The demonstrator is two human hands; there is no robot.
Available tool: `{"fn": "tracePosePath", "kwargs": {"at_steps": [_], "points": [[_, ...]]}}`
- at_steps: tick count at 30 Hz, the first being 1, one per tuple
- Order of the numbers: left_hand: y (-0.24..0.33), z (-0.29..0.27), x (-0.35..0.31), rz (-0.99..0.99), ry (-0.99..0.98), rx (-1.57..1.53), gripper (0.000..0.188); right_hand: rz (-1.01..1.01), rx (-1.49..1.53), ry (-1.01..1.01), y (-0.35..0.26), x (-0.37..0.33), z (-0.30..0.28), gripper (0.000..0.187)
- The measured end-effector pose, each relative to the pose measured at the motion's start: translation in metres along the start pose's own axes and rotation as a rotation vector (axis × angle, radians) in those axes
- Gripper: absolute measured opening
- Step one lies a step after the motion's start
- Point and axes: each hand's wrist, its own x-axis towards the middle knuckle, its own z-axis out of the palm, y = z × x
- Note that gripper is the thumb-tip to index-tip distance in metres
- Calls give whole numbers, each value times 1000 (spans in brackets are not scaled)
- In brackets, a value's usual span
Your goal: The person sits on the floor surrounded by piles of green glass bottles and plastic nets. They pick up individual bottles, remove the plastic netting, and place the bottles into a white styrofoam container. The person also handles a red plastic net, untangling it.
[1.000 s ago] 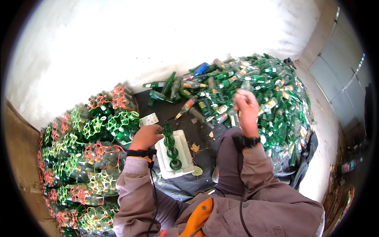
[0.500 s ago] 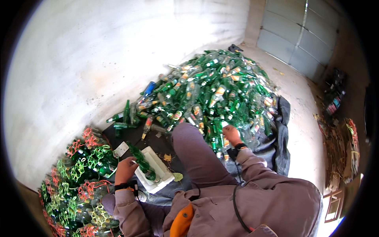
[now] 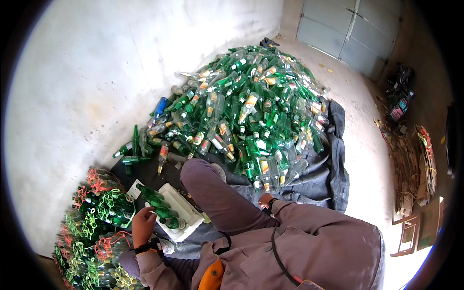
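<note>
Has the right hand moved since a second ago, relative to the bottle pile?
Yes. The right hand has dropped from up over the bottle pile to its near edge, beside the knee.

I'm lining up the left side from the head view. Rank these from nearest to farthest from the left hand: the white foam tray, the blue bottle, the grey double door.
1. White foam tray: right beside the left hand, on its right.
2. Blue bottle: at the near left edge of the bottle pile, well ahead.
3. Grey double door: far right corner, behind the pile.
</note>
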Motion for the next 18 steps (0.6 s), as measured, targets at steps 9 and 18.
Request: {"fn": "tracePosePath", "kwargs": {"at_steps": [9, 18], "points": [[15, 18, 30, -25, -68, -278, 26, 11, 1118, 110, 30, 28, 84, 27], [-1, 13, 41, -54, 110, -274, 20, 326, 1239, -132, -25, 4, 10, 25]]}}
